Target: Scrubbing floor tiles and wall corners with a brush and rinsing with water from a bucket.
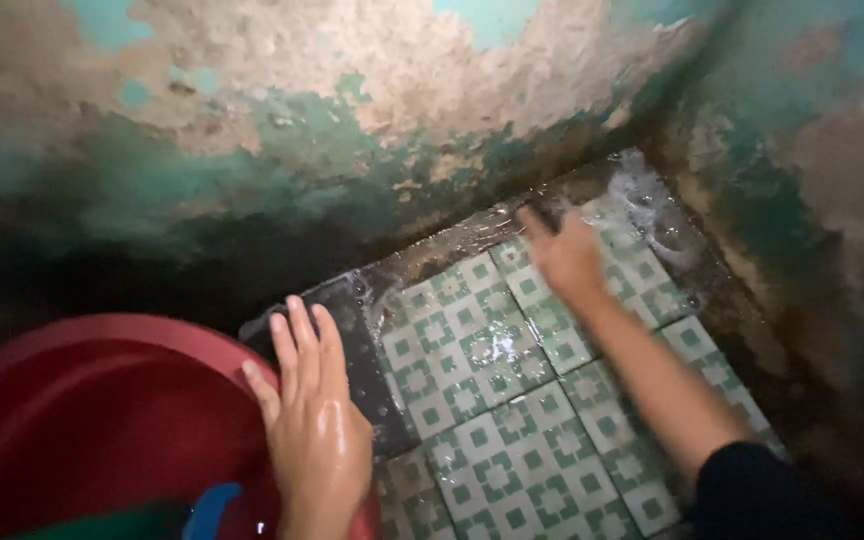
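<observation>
The left hand (pixel 314 425) rests flat, fingers spread, holding nothing, on the rim of the red plastic basin (pixel 102 410). Beyond the basin, the right hand (pixel 564 255) presses open-palmed on the wet, likely slippery green-patterned floor tiles (pixel 482 400). The basin looks light and stiff, best gripped by its rim.

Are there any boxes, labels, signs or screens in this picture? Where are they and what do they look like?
None show here.
Red basin: bottom left, round, under the left hand.
Floor tiles: wet, green and white squares, by the right hand.
Wall: peeling teal and brown paint.
</observation>
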